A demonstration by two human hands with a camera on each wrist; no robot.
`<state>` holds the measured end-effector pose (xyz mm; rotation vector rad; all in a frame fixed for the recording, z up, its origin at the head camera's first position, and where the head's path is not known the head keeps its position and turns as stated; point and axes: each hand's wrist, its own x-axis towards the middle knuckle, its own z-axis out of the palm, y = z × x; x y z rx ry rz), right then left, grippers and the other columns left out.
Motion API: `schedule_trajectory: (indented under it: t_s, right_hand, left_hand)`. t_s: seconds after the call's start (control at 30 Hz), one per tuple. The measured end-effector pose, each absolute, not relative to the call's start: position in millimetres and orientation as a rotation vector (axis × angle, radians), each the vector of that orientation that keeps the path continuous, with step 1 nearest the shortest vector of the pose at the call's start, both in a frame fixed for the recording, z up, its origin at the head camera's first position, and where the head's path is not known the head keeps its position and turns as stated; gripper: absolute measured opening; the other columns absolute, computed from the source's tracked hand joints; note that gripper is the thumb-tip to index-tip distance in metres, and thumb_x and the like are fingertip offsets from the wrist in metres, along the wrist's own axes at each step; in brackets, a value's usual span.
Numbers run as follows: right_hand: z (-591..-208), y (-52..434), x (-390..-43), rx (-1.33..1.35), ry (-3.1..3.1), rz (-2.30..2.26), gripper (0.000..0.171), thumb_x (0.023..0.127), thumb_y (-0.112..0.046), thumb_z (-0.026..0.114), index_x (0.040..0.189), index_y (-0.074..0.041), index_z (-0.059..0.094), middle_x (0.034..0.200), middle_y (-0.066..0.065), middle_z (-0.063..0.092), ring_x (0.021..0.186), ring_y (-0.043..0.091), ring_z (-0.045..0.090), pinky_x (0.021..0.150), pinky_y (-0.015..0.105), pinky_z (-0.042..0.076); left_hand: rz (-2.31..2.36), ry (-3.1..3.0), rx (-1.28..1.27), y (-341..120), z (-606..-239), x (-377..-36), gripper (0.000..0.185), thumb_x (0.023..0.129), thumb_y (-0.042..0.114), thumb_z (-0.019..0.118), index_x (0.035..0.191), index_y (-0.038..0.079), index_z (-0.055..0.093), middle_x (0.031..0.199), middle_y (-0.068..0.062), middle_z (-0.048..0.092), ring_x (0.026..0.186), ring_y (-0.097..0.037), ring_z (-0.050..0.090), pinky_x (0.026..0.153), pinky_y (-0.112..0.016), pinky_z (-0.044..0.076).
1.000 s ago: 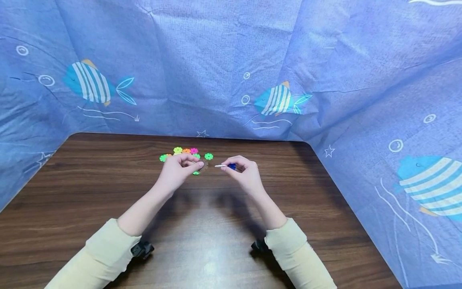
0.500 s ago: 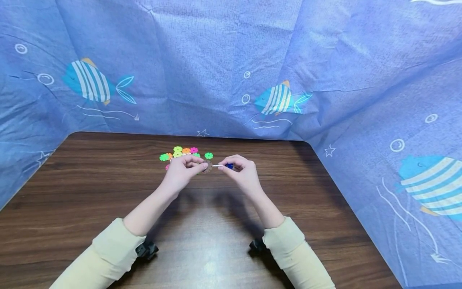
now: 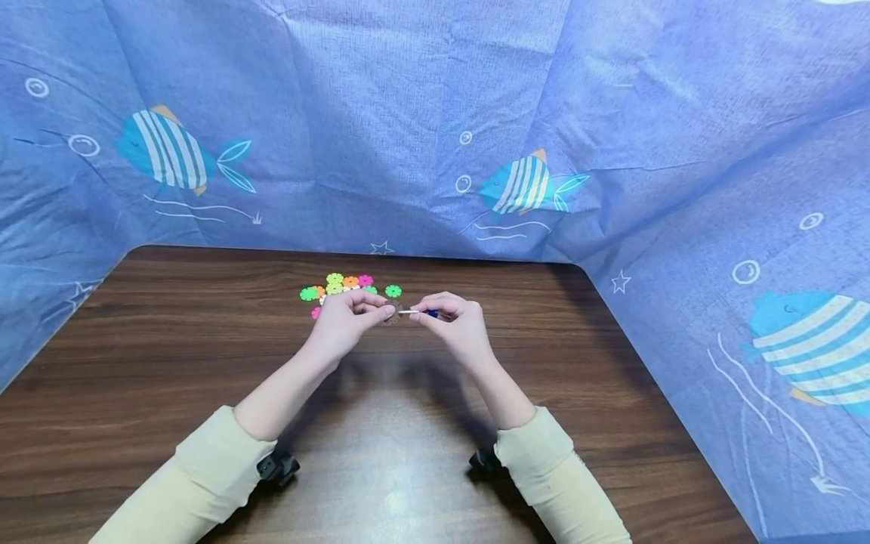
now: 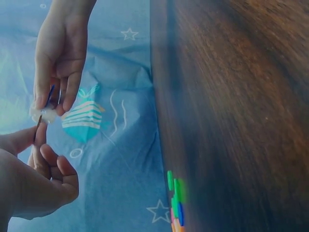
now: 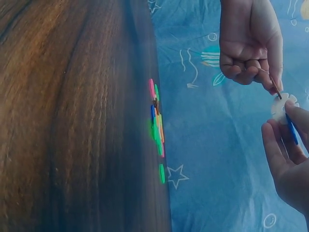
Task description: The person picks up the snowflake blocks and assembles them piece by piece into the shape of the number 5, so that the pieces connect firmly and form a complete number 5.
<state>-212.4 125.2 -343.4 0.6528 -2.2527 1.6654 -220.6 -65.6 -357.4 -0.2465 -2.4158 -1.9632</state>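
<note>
My left hand pinches the brown disc, my right hand the white disc and a blue disc, raised above the table, brown's edge seemingly touching white. I'd best set them crosswise, slot against slot, and press straight so neither twists.

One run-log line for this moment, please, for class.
left hand: pinches brown disc | right hand: holds white disc, blue piece | brown and white edges: apparently touching | table: colourful discs
</note>
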Motion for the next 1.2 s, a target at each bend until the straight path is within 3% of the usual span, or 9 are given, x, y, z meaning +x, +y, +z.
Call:
schedule_trajectory:
  t_s: [0.2,0.43,0.57,0.8,1.03,1.2]
  right_hand:
    - [-341.8,124.3,-210.5,0.61,-2.262,1.655,0.01,0.077,-0.001,0.076,0.083,0.007,0.073,0.085,0.02,0.069,0.071,0.004,0.057,0.057,0.02,0.04]
    - [-343.1,125.8,-209.4,0.635,-2.259,1.681,0.008,0.078,0.0,0.074,0.082,0.007,0.072,0.083,0.021,0.069,0.075,0.006,0.06,0.061,0.016,0.043]
    - [-343.7,127.0,-208.9,0.672,-2.276,1.665,0.009,0.08,-0.001,0.073,0.084,0.006,0.07,0.084,0.019,0.068,0.073,0.011,0.057,0.062,0.017,0.044]
    - [-344.6,126.5,-208.7,0.704,-2.317,1.649,0.013,0.082,-0.002,0.071,0.092,0.006,0.069,0.089,0.019,0.068,0.071,0.013,0.055,0.06,0.016,0.044]
    - [-348.0,130.3,-212.0,0.704,-2.312,1.649,0.011,0.082,-0.001,0.071,0.09,0.006,0.07,0.089,0.018,0.069,0.072,0.016,0.057,0.06,0.016,0.044]
    - [-349.1,136.0,-214.3,0.646,-2.315,1.667,0.01,0.082,0.0,0.071,0.089,0.005,0.07,0.087,0.019,0.069,0.068,0.009,0.055,0.059,0.016,0.043]
  left_hand:
    - [-1.903,-2.447,-0.245,-63.5,-354.1,-220.5,0.019,0.083,0.017,0.074,0.092,0.001,0.069,0.08,-0.018,0.069,0.065,-0.013,0.051,0.052,-0.022,0.036]
    - [-1.881,-2.444,-0.279,-63.4,-357.8,-221.0,0.02,0.082,0.018,0.075,0.091,0.002,0.07,0.069,-0.001,0.068,0.062,-0.009,0.05,0.052,-0.022,0.036]
    - [-1.899,-2.442,-0.299,-63.7,-362.4,-222.8,0.022,0.082,0.021,0.074,0.093,0.002,0.069,0.073,-0.003,0.07,0.066,-0.01,0.055,0.056,-0.023,0.04]
    - [-1.956,-2.476,-0.293,-65.0,-364.8,-226.2,0.025,0.084,0.023,0.072,0.098,0.002,0.068,0.088,-0.019,0.07,0.074,-0.011,0.061,0.064,-0.026,0.046]
    - [-1.987,-2.565,-0.313,-75.5,-366.5,-233.0,0.032,0.087,0.026,0.069,0.108,0.002,0.068,0.091,-0.012,0.073,0.092,-0.018,0.066,0.077,-0.027,0.05]
    - [-1.895,-2.581,-0.302,-93.4,-368.1,-245.9,0.031,0.089,0.024,0.067,0.109,0.001,0.067,0.096,-0.013,0.072,0.088,-0.009,0.067,0.08,-0.025,0.05]
